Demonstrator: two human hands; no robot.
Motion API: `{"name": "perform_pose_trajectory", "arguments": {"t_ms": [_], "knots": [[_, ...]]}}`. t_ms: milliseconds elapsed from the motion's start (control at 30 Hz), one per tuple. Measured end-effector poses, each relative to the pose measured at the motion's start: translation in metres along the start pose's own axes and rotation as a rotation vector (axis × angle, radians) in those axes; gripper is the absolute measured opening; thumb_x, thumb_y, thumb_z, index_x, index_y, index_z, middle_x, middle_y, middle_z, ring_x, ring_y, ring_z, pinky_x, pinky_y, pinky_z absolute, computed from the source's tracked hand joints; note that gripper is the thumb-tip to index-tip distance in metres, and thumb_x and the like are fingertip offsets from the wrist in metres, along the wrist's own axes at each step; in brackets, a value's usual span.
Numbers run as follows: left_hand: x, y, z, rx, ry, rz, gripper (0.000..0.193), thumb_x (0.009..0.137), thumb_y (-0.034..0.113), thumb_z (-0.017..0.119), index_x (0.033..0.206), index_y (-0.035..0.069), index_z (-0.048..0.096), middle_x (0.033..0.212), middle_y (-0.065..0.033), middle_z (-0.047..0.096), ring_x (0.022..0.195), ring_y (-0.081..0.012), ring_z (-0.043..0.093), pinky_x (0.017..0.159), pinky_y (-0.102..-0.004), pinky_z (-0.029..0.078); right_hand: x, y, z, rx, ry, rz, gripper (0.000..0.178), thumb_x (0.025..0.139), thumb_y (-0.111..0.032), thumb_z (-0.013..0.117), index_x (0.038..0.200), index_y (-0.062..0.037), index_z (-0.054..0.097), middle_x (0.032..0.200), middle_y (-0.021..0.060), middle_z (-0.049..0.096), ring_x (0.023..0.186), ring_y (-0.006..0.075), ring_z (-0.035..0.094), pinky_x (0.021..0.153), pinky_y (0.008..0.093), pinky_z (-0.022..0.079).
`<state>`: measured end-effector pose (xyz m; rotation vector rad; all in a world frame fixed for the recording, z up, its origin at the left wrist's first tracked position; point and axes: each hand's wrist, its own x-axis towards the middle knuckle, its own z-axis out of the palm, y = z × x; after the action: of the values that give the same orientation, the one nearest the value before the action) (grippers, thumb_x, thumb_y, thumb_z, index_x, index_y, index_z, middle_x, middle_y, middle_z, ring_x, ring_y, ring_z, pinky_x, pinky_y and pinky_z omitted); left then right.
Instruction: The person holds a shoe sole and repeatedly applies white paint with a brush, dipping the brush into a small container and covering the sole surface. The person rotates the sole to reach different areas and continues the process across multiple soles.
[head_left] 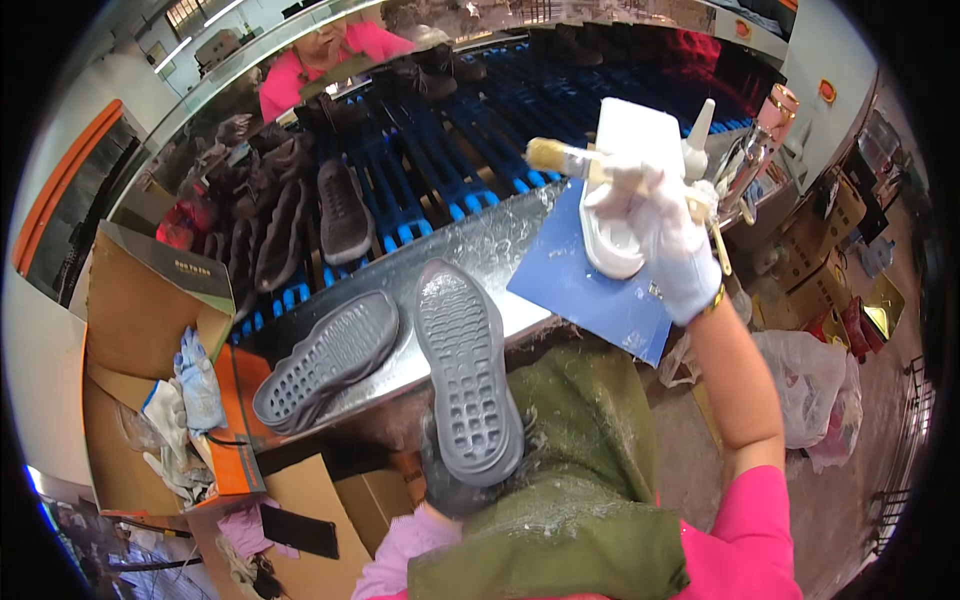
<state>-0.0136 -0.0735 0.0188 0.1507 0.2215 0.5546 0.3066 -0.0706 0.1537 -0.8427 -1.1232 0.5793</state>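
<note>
My left hand [448, 494], in a dark glove and mostly hidden, is closed under the heel end of a grey shoe sole [462, 375]. The sole's studded, hollowed face is turned up. My right hand [668, 225], in a whitish glove, grips a paintbrush [566, 157] whose pale bristles point left. It is over a white open container [612, 250] on a blue board [560, 262]. Another grey sole [335, 355] rests on the metal ledge [400, 270] at left, overlapping what looks like a second one.
Beyond the ledge runs a conveyor of blue-lit strips [420, 165] bearing dark soles or shoes [345, 210]. An open cardboard box [150, 330] with gloves [200, 380] stands left. A white nozzle bottle [698, 140] is behind the container. Plastic bags [810, 380] lie right.
</note>
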Motion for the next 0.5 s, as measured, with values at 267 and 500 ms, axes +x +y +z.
{"name": "perform_pose_trajectory", "arguments": {"t_ms": [267, 500], "knots": [[-0.006, 0.008, 0.024, 0.052, -0.025, 0.034, 0.067, 0.097, 0.057, 0.035, 0.141, 0.007, 0.042, 0.131, -0.0156, 0.055, 0.112, -0.0331, 0.060, 0.096, -0.0483, 0.050, 0.125, 0.024, -0.087, -0.310, 0.295, 0.227, 0.040, 0.097, -0.044, 0.054, 0.106, -0.0081, 0.070, 0.090, 0.0027, 0.070, 0.076, 0.0094, 0.065, 0.073, 0.0240, 0.051], [0.031, 0.005, 0.062, -0.249, -0.262, -0.290, 0.044, 0.104, 0.027, 0.040, 0.143, 0.007, 0.039, 0.140, -0.0095, 0.049, 0.128, -0.0221, 0.049, 0.110, -0.0372, 0.040, 0.125, 0.045, -0.097, -0.199, 0.310, 0.175, 0.033, 0.096, -0.035, 0.058, 0.107, -0.0052, 0.068, 0.104, 0.0031, 0.069, 0.085, 0.0105, 0.065, 0.076, 0.0240, 0.052]]}}
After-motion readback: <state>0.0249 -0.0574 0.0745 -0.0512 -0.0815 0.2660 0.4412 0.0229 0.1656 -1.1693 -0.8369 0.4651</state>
